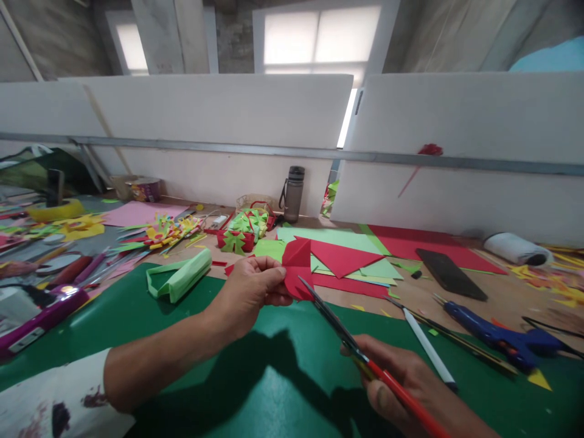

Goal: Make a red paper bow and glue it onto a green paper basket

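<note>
My left hand pinches a folded piece of red paper and holds it up above the green cutting mat. In my right hand are red-handled scissors, fingers closed round the handles. The dark blades point up and left, and their tips reach the lower edge of the red paper. Both hands hover over the mat near its far edge.
Red and light green paper sheets lie beyond the mat. A blue glue gun, a white pen and a black phone lie to the right. A looped green paper strip, a grey bottle and paper crafts are left and behind.
</note>
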A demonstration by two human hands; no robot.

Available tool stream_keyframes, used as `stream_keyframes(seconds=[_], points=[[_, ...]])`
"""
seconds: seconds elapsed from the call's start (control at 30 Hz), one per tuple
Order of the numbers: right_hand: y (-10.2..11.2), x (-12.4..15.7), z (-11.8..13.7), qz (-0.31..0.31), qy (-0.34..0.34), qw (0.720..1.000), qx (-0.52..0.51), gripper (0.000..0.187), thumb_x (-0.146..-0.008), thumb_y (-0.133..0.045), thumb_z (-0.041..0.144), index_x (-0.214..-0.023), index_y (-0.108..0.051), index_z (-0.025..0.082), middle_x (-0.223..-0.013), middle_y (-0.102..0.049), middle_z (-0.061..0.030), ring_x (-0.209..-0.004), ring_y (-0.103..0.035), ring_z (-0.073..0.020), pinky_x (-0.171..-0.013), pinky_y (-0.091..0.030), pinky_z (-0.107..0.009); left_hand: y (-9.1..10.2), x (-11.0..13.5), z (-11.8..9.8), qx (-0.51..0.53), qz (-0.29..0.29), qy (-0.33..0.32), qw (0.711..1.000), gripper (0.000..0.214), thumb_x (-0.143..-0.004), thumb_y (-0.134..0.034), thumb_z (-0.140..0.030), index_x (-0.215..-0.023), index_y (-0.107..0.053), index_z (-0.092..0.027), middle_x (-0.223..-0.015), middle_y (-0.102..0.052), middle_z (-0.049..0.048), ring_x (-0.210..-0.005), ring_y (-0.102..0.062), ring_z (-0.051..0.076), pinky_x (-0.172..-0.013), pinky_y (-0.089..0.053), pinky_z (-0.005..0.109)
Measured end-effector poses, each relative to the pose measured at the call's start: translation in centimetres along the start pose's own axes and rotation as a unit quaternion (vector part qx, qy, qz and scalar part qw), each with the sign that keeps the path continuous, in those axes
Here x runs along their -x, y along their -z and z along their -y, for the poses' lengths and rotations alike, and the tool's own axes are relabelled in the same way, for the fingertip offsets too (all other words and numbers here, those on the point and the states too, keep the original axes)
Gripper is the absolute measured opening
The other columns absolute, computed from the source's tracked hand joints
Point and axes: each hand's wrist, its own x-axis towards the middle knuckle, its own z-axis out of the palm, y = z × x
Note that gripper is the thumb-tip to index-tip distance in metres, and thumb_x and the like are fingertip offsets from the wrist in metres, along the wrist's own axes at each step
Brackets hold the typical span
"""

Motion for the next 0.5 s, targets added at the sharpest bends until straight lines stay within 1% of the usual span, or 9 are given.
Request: stream_keyframes(seconds=[0.1, 0.27, 0.4, 0.5], points=[[-0.03, -0.03, 0.25, 0.007, 0.000, 1.000, -0.018, 0.045, -0.085, -0.042, 0.065, -0.087, -0.053, 0.021, -0.065, -0.030, 0.0058, -0.054, -0.021, -0.0103, -0.046, -0.020, -0.023, 0.04, -0.07, 0.07, 0.001, 0.000, -0.001, 1.000, 0.022, -0.064, -0.072, -0.025, -0.066, -0.053, -0.015, -0.058, -0.063, 0.0020, -0.052, -0.060, 0.012, -0.053, -0.052, 0.024], [0.14, -0.17, 0.03, 0.011, -0.027, 0.999, -0.016, 0.046, -0.082, -0.044, 0.067, -0.085, -0.051, 0.022, -0.062, -0.029, 0.0065, -0.053, -0.021, -0.0101, -0.046, -0.020, -0.024, 0.10, -0.19, 0.17, -0.001, 0.004, 0.000, 1.000, 0.023, -0.064, -0.073, -0.026, -0.066, -0.053, -0.015, -0.058, -0.063, 0.0026, -0.053, -0.061, 0.013, -0.052, -0.052, 0.024], [0.35, -0.20, 0.08, 0.022, -0.030, 0.999, -0.015, 0.042, -0.082, -0.047, 0.062, -0.093, -0.054, 0.022, -0.061, -0.029, 0.0067, -0.052, -0.021, -0.0103, -0.046, -0.019, -0.024, 0.09, -0.18, 0.11, -0.002, 0.005, 0.000, 1.000, 0.023, -0.064, -0.072, -0.026, -0.065, -0.052, -0.015, -0.057, -0.063, 0.0022, -0.052, -0.061, 0.012, -0.051, -0.052, 0.023], [0.35, -0.24, 0.36, 0.020, -0.040, 0.999, -0.020, 0.037, -0.081, -0.050, 0.056, -0.094, -0.055, 0.022, -0.060, -0.030, 0.0067, -0.053, -0.022, -0.0103, -0.046, -0.019, -0.023, 0.02, -0.08, 0.02, -0.003, 0.006, 0.001, 1.000, 0.023, -0.064, -0.072, -0.027, -0.065, -0.053, -0.015, -0.057, -0.063, 0.0026, -0.053, -0.061, 0.013, -0.051, -0.052, 0.024]])
